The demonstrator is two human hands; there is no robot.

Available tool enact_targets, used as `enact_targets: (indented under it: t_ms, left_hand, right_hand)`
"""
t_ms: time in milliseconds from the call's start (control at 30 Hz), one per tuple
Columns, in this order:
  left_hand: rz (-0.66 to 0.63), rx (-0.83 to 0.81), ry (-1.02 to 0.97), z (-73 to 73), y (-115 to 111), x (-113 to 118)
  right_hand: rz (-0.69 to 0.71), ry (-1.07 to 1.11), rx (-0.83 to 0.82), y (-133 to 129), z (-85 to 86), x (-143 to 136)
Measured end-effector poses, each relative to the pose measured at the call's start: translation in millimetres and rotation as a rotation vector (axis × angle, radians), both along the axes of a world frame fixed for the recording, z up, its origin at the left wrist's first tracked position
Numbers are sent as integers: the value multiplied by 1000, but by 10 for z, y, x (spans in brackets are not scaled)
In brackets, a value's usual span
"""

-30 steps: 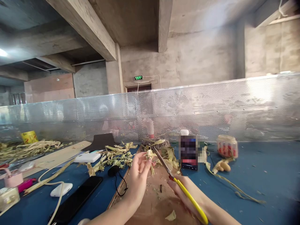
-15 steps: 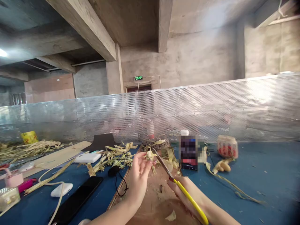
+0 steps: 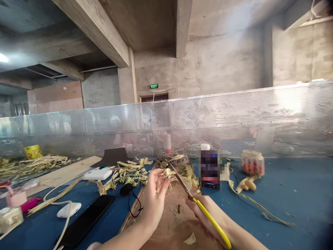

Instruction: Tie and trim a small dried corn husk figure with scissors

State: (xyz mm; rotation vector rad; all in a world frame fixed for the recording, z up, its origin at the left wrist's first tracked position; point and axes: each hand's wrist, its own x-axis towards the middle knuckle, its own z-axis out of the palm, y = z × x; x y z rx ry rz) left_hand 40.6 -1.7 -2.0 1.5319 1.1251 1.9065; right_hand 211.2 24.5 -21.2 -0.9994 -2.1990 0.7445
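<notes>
Between the thumb and fingers of my left hand (image 3: 155, 187) is a small pale bundle of dried husk (image 3: 168, 173), with loose strips hanging below it. My right hand (image 3: 204, 210) grips yellow-handled scissors (image 3: 212, 222). Their blades point up and left, and the tips are at the right side of the husk bundle. I cannot tell whether the blades touch it. Beneath both hands lies a brown board (image 3: 169, 222) strewn with small scraps and one larger husk piece (image 3: 190, 239).
Left on the blue table are a black phone (image 3: 88, 220), a white case (image 3: 69, 209), a cable and a husk heap (image 3: 130, 177). A pixelated screen (image 3: 209, 170) and a plastic jar (image 3: 252, 162) stand right. A perforated metal partition (image 3: 208, 121) runs behind.
The husk bundle has turned slightly in my left fingers and shifted a little to the right. My right hand and the scissors stay almost in place.
</notes>
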Motion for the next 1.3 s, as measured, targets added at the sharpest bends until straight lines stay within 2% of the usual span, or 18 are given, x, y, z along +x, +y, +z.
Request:
enact_targets:
  t_ms: [300, 633, 1300]
  left_hand:
    - [23, 29, 28, -60, 7, -7]
    - [27, 7, 20, -30, -56, 58]
    - [-74, -65, -32, 42, -74, 83]
  right_hand:
    - [-6, 12, 32, 17, -19, -7]
    - [-48, 7, 29, -9, -55, -4]
    - [-75, 37, -51, -79, 65, 25]
